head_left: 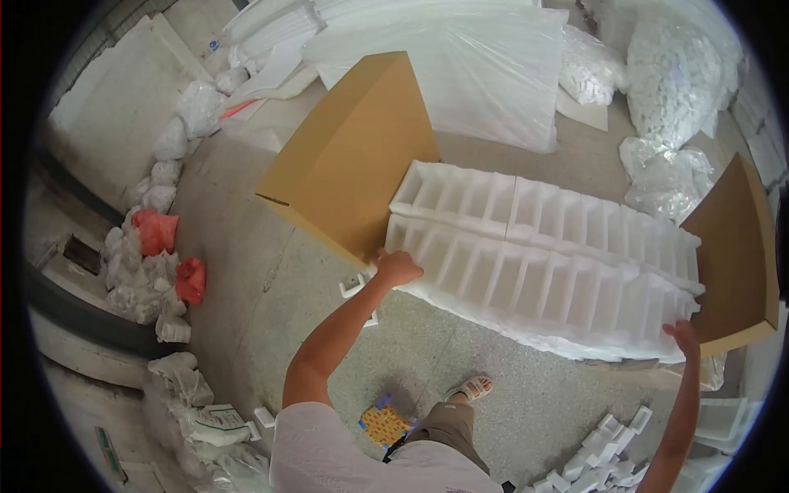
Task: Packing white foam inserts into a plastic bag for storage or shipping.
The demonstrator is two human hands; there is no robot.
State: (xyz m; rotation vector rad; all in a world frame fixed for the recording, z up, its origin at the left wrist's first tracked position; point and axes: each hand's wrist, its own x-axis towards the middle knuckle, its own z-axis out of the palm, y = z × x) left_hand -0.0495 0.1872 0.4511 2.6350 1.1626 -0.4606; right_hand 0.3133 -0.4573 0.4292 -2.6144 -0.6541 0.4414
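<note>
A long white foam tray point(526, 283) with a row of slots stretches across in front of me. A second slotted foam tray point(575, 209) lies against its far side. At the near tray's left end, my left hand point(399, 268) is closed on the corner, its fingers partly hidden. My right hand point(684, 338) grips the right end, with its fingertips on the edge. A large brown cardboard box point(353, 148) leans upright against the trays' left end. Another cardboard piece point(735, 263) stands at their right end.
White wrapped foam sheets point(460, 74) stand at the back. Bags of foam pieces point(682, 74) fill the far right. More bags, including a red one point(156, 232), line the left wall. Loose white foam blocks point(604, 448) lie near right; a yellow patterned stool point(384, 423) sits by my leg.
</note>
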